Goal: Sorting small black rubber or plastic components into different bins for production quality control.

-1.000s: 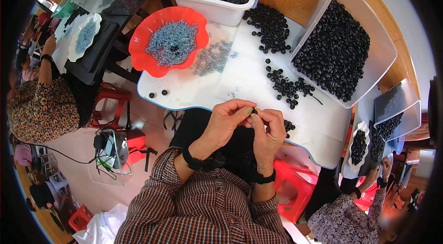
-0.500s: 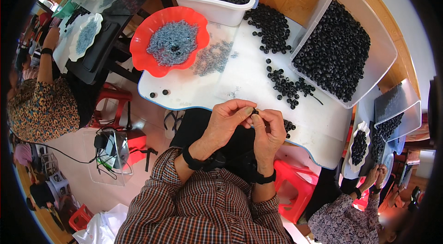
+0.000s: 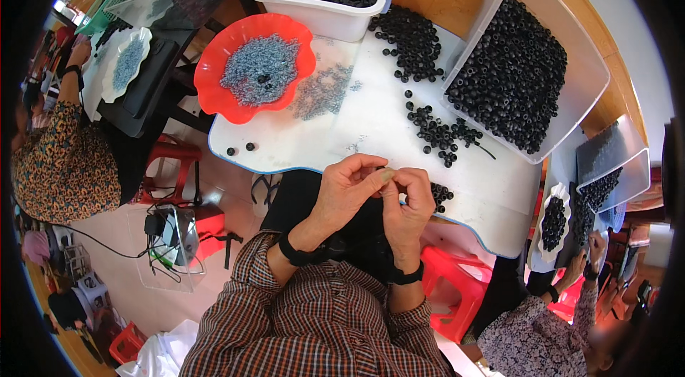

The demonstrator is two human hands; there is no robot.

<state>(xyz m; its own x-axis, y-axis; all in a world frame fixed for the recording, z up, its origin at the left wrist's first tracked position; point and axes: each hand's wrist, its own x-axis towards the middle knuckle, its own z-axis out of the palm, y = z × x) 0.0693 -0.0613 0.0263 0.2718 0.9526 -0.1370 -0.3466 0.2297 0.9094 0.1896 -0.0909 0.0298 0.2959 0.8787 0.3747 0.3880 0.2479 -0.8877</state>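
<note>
Close together at the front edge of the white table (image 3: 492,209), my left hand (image 3: 341,195) and my right hand (image 3: 405,214) meet fingertip to fingertip. Both are closed in a pinch on a small round black piece, which the fingers now almost wholly cover. Beside the right hand lies a small cluster of black round pieces (image 3: 441,195). Farther back is a looser group of the same pieces (image 3: 434,131), with a larger pile (image 3: 410,42) behind it. A red wavy-rimmed bowl (image 3: 208,84) at the left holds many tiny clear-grey pieces (image 3: 260,63) and a few black ones.
A white tub (image 3: 321,18) and a tilted clear bin (image 3: 581,92) hold many black pieces. Tiny grey bits (image 3: 321,95) are scattered beside the bowl. Two black pieces (image 3: 250,146) lie at the left edge. Co-workers sit at the left (image 3: 68,170) and right (image 3: 531,334).
The black piece that showed between my fingertips is now mostly hidden, as my fingers have closed over it. At the right, a co-worker's hands have moved apart.
</note>
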